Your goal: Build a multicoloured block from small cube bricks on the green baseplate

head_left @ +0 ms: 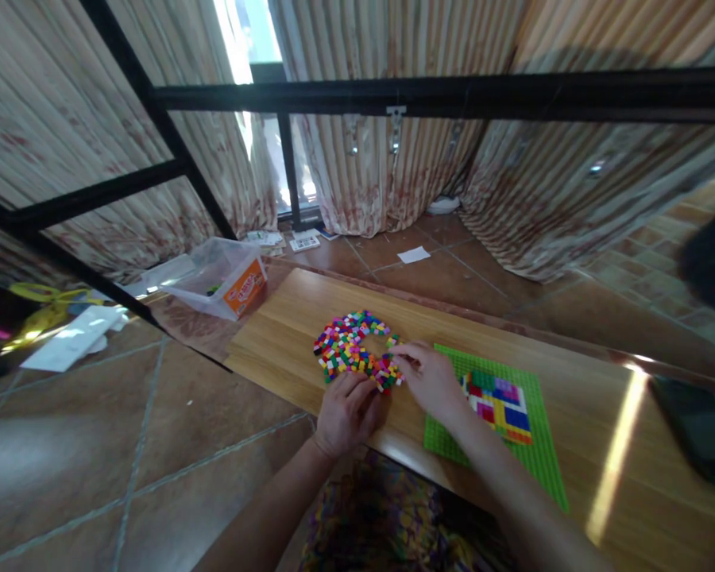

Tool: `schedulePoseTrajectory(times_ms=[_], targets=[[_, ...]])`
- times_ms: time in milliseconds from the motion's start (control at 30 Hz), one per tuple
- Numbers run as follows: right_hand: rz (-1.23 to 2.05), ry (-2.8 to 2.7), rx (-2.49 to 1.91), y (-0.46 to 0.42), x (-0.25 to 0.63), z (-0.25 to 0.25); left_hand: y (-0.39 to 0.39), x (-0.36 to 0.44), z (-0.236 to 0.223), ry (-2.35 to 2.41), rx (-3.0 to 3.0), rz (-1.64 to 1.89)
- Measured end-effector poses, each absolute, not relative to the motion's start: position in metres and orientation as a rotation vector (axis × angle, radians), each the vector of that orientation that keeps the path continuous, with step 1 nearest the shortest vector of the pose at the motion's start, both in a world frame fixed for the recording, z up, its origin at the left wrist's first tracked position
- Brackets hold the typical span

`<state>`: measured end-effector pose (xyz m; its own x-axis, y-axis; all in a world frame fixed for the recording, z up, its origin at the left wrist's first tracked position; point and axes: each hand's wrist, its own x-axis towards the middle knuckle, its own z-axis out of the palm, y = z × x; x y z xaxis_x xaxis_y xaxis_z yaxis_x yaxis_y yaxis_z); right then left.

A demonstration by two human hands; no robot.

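Note:
A ring-shaped pile of small multicoloured building bricks [346, 343] lies on a wooden table, with bare wood at its centre. At the pile's near edge is my left hand [345, 411], its fingers curled down against the bricks; whatever may be under them is hidden. My right hand [432, 381] reaches over the pile's right side with thumb and forefinger pinched together, and anything between the tips is too small to make out. Under my right forearm sits a green baseplate [539, 397]. A block of joined bricks [512, 409] in several colours stands on it, partly covered by my wrist.
The long wooden table [274, 342] runs from left to right. A clear plastic bin [214, 274] with an orange label stands at its far left end. A dark flat object [694, 429] lies at the right. A black metal frame [345, 97] crosses behind, before curtains [405, 175].

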<state>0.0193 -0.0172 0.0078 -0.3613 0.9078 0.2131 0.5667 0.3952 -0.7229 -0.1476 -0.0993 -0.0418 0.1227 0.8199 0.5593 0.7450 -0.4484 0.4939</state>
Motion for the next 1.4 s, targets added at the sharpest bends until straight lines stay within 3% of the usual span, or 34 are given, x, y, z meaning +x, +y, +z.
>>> schedulePoseTrajectory(times_ms=[433, 1400], targets=[[0.475, -2.413, -1.401, 0.038, -0.054, -0.01, -0.101, -0.148, -0.047, 1.488, 2.327, 1.119], [0.456, -2.64, -1.434, 0.05, -0.048, 0.0, -0.098, -0.147, -0.045, 1.537, 2.271, 1.111]])
